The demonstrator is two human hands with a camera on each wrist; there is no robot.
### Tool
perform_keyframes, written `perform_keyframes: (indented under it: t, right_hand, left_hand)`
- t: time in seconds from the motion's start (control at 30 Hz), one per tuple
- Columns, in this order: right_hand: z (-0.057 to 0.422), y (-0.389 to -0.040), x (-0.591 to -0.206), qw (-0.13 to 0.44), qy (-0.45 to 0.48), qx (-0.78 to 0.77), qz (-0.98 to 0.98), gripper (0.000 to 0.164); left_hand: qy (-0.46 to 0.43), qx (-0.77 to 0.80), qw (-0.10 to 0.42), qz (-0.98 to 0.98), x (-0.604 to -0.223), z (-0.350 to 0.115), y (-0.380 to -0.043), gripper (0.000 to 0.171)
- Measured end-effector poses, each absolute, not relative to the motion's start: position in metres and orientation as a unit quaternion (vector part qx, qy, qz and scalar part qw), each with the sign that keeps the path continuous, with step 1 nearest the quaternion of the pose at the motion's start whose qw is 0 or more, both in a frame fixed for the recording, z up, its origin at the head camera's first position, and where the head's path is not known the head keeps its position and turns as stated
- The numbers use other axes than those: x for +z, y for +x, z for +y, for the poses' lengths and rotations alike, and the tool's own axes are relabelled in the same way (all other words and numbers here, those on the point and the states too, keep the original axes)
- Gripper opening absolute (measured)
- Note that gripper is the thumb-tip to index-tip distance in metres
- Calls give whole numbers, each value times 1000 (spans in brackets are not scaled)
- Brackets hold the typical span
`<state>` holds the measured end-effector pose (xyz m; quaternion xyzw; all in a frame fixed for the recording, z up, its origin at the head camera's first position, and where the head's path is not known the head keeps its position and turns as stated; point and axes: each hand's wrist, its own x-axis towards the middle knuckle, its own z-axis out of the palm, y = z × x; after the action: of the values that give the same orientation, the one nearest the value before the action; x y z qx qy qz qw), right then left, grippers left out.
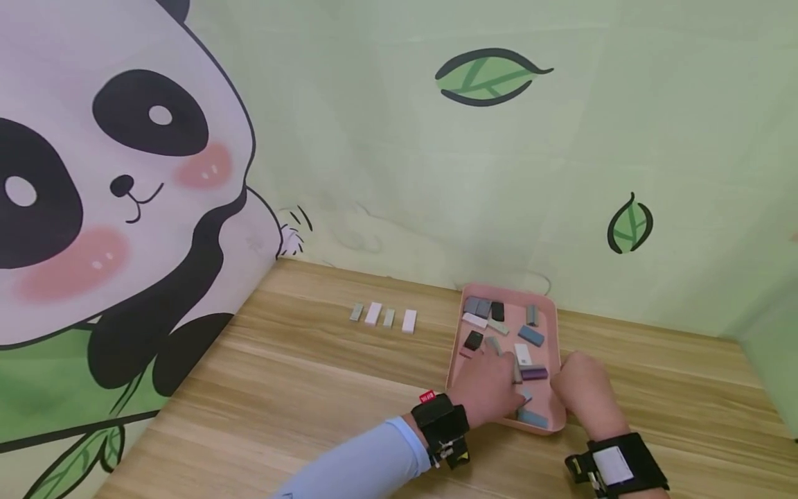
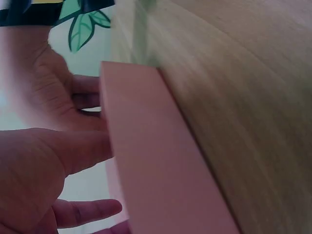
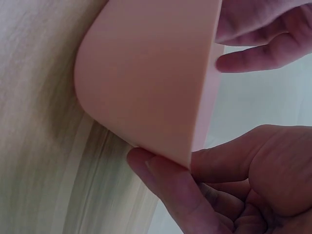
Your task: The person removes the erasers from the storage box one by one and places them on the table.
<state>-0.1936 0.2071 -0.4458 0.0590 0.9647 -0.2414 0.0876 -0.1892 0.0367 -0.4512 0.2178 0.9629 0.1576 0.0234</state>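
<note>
A pink tray (image 1: 514, 308) holds several small rectangular blocks in grey, white, black, blue and purple. My left hand (image 1: 489, 388) reaches over its near left side, fingers spread down among the blocks. A green-grey block (image 1: 493, 344) lies at those fingertips, and a small light blue block (image 1: 527, 395) sits by the thumb. In the left wrist view, a finger of the left hand (image 2: 29, 180) extends straight over the tray wall. At the right side, my right hand (image 1: 586, 391) pinches the tray's rim; the right wrist view shows thumb and fingers on either side of the wall (image 3: 146, 83).
Left of the tray, a spaced row on the wooden table (image 1: 299, 360) includes a grey-green block (image 1: 357, 312), a white block (image 1: 409, 321) and others between them. A pale green backdrop (image 1: 374, 138) with a panda and leaves rises behind the table.
</note>
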Motion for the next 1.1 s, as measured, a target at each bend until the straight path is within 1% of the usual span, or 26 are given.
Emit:
perform_keyframes:
  t: [0.1, 0.3, 0.43, 0.6, 0.8, 1.0, 1.1]
  right_hand:
    - [207, -194, -447, 94, 67, -250, 961, 17]
    - [207, -194, -449, 100, 71, -253, 960, 19]
    - [206, -194, -448, 98, 68, -253, 960, 19]
    - [205, -193, -446, 96, 67, -252, 961, 19]
    - [205, -193, -446, 88, 66, -258, 960, 18]
    - [207, -194, -448, 87, 64, -255, 961, 18]
    - [208, -192, -447, 83, 61, -253, 962, 18]
  left_hand:
    - [224, 162, 40, 960, -455, 41, -189, 26]
    - [244, 120, 31, 962, -459, 48, -188, 21]
    - [243, 111, 35, 963, -461, 51, -190, 21]
    - [246, 110, 27, 963, -465, 53, -192, 21]
    - [260, 129, 6, 957, -469, 47, -196, 5]
    - [248, 159, 6, 956, -466, 39, -195, 13]
    - [244, 149, 13, 958, -466, 36, -197, 12]
